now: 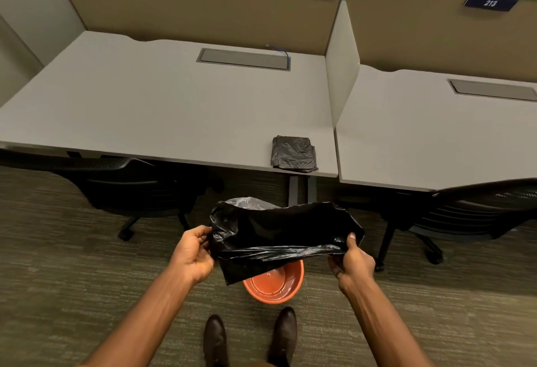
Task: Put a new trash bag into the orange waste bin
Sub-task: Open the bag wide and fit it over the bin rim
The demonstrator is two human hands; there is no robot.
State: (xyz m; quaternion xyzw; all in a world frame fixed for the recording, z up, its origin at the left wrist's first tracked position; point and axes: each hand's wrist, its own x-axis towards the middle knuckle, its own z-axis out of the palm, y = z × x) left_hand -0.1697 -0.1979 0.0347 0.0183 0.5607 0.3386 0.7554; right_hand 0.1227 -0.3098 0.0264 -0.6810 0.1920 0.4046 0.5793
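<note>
I hold a black trash bag [279,233] spread wide between both hands, its mouth pulled open toward me. My left hand [194,253] grips the bag's left edge and my right hand [353,260] grips its right edge. Directly below the bag, the orange waste bin [276,286] stands on the carpet in front of my shoes; the bag hides its far half. The bin's inside looks bare. The bag hangs above the bin's rim, not inside it.
A folded stack of black bags [294,154] lies near the front edge of the grey desk [162,111]. Black office chairs stand at left [136,183] and right [476,212]. A desk leg [294,189] rises just behind the bin.
</note>
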